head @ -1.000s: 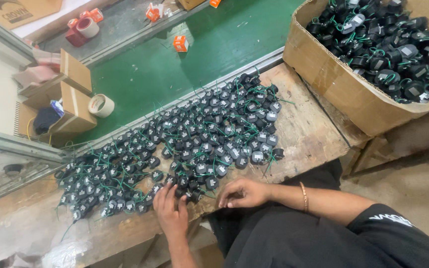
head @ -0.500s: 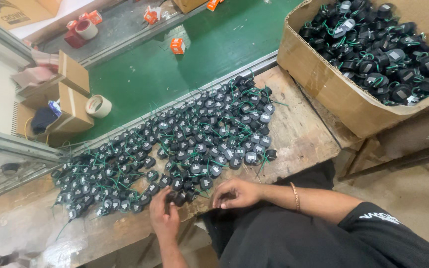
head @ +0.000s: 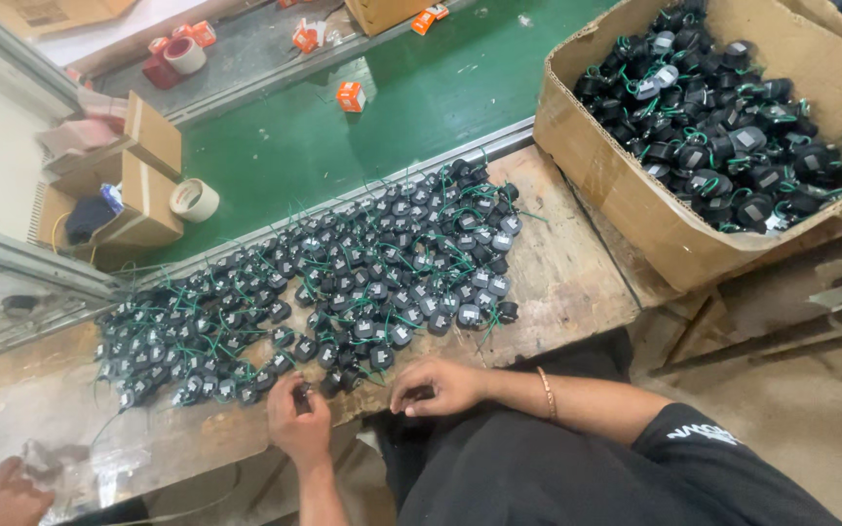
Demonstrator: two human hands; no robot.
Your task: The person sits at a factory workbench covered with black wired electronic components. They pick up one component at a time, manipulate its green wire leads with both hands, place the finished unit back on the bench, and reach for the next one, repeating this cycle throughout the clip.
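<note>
Several small black round parts with green wires (head: 363, 282) lie spread over a worn wooden bench (head: 577, 282). My left hand (head: 299, 424) is at the bench's front edge, its fingers closed on one small black part (head: 301, 394) at the near rim of the spread. My right hand (head: 440, 387), with a thin bracelet on the wrist, rests a little to the right on the same edge. Its fingers are curled down; I cannot tell whether anything is under them. My lap in black clothing (head: 538, 468) is just below.
A big cardboard box (head: 635, 205) full of the same black parts stands at the right. Behind the bench runs a green belt (head: 392, 107) with a tape roll (head: 194, 200), small open cartons (head: 138, 185) and orange packets. Another person's hand (head: 2, 492) is at the bottom left.
Both hands have stayed at the bench's front edge, working closely together. The left hand has picked a part from the near rim of the spread.
</note>
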